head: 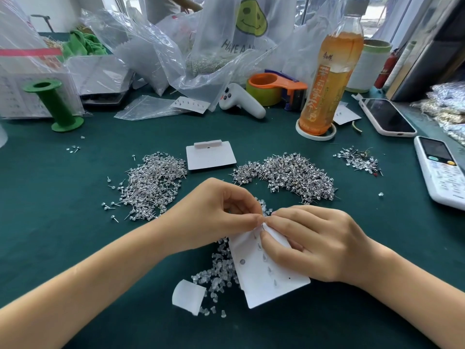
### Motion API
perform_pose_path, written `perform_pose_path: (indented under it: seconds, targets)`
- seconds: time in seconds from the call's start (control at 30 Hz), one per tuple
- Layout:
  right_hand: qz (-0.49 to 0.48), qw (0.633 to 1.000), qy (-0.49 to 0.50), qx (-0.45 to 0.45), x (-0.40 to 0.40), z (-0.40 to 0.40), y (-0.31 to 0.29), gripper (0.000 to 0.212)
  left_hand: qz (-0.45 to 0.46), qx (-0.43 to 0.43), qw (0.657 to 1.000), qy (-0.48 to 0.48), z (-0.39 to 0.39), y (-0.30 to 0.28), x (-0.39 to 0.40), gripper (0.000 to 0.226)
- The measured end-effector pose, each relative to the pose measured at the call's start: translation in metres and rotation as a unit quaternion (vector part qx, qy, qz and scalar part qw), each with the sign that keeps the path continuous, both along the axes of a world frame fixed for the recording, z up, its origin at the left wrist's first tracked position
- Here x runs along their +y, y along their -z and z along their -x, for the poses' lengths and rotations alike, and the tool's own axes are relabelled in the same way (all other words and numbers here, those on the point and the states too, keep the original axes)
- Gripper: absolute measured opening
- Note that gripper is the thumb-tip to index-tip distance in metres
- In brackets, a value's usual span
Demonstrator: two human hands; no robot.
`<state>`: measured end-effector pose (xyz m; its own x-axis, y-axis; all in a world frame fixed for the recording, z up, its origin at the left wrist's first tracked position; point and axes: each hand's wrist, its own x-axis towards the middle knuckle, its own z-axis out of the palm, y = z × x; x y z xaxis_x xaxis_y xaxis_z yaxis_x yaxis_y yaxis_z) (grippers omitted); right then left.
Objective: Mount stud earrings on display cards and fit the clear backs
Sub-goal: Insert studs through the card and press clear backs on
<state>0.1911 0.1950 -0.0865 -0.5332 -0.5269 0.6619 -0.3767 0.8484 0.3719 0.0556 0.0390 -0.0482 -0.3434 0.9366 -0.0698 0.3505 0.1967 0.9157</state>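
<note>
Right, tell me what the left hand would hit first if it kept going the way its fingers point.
The left hand points right, fingertips almost meeting the right hand above the card. It would probably meet those fingers first, though depth is unclear.

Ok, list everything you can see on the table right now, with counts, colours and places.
card: one, white, near centre, held
spare cards: small stack, white, mid-table
stud piles: two big, silver, left and right of the stack; one small at far right
backs: one pile, clear, left of the held card
spool: one, green, far left
bags: several, clear, along the back
tape dispenser: one, orange, back centre
bottle: one, orange drink, back right
phone: one, white case, right
remote: one, white, right edge
left hand: pinching at the card's top
right hand: gripping the card
</note>
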Motion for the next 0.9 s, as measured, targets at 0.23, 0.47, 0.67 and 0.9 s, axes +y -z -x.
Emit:
perform_pose_path:
  seconds: [0.23,0.47,0.67,0.9]
  targets:
    - [0.001,1.000,-0.001,0.005,-0.0005,0.0002,-0.0003,0.014,-0.001,-0.013,1.000,0.008,0.0010,0.0003,0.0008,0.006]
    - [-0.001,1.000,-0.001,0.007,0.0000,-0.0005,-0.0010,0.012,0.000,-0.016,1.000,0.016,0.0015,0.0011,0.0017,0.002]
    - [-0.002,1.000,0.004,0.016,0.0000,-0.0004,-0.0014,0.013,-0.006,-0.019,1.000,0.017,0.0026,0.0000,0.0018,0.001]
    - [0.008,1.000,0.008,0.021,0.0014,0.0010,-0.0039,0.010,-0.019,-0.030,0.999,-0.027,0.0019,0.0007,0.0017,0.004]
